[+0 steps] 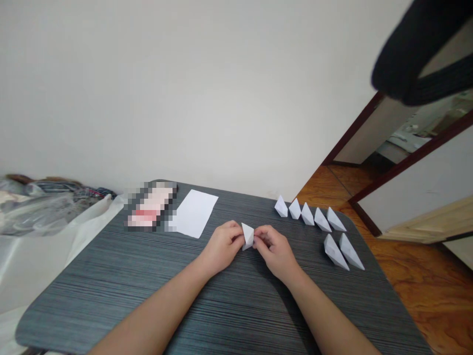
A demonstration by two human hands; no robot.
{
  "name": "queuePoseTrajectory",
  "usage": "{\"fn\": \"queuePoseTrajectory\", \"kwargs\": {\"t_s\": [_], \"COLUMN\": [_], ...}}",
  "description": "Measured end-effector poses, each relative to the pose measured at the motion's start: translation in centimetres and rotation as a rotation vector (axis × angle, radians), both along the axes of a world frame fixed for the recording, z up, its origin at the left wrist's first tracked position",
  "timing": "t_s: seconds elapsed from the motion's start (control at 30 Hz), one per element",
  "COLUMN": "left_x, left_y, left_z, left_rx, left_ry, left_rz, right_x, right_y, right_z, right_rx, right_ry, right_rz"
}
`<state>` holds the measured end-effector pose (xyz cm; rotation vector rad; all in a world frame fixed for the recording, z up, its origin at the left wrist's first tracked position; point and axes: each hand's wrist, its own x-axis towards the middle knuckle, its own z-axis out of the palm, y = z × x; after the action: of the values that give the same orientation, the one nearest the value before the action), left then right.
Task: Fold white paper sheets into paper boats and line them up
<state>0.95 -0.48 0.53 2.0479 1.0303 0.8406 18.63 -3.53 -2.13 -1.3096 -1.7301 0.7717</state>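
Note:
Between my two hands is a small folded white paper piece (248,235), held upright just above the dark table. My left hand (224,245) pinches its left side with thumb and fingers. On the other side, my right hand (274,249) grips the paper's right edge between thumb and forefinger. The piece has a pointed top and slanted creased faces. Flat on the table beyond my left hand lies a white paper sheet (195,213). Several folded paper boats (307,214) stand in a row at the back right, with two more boats (336,252) nearer to me.
Left of the sheet lies a blurred-out pinkish rectangular object (152,204). The dark wood-grain table (148,276) meets a white wall (221,98) behind. Plastic-covered bundles (55,207) are at the left. Wooden floor (436,286) and a doorway show at the right; a black strap (399,54) hangs upper right.

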Motion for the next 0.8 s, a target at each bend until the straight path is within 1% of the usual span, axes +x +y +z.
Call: {"fn": "queuePoseTrajectory", "kwargs": {"t_s": [0.2,0.33,0.57,0.8], "left_x": [0.1,0.0,0.1,0.1], "left_y": [-0.1,-0.2,-0.2,-0.2], "left_z": [0.1,0.1,0.2,0.4], "left_rx": [-0.084,-0.102,-0.073,-0.016], "left_ry": [0.039,0.045,0.036,0.029], "left_rz": [-0.009,-0.013,-0.021,-0.009], "right_x": [-0.3,-0.4,-0.4,-0.5], "right_y": [-0.1,0.0,0.0,0.0], "right_z": [1.1,1.3,1.0,1.6], "right_rx": [0.105,0.132,0.152,0.183], "right_ry": [0.000,0.013,0.007,-0.019], "right_rz": [0.033,0.030,-0.011,0.009]}}
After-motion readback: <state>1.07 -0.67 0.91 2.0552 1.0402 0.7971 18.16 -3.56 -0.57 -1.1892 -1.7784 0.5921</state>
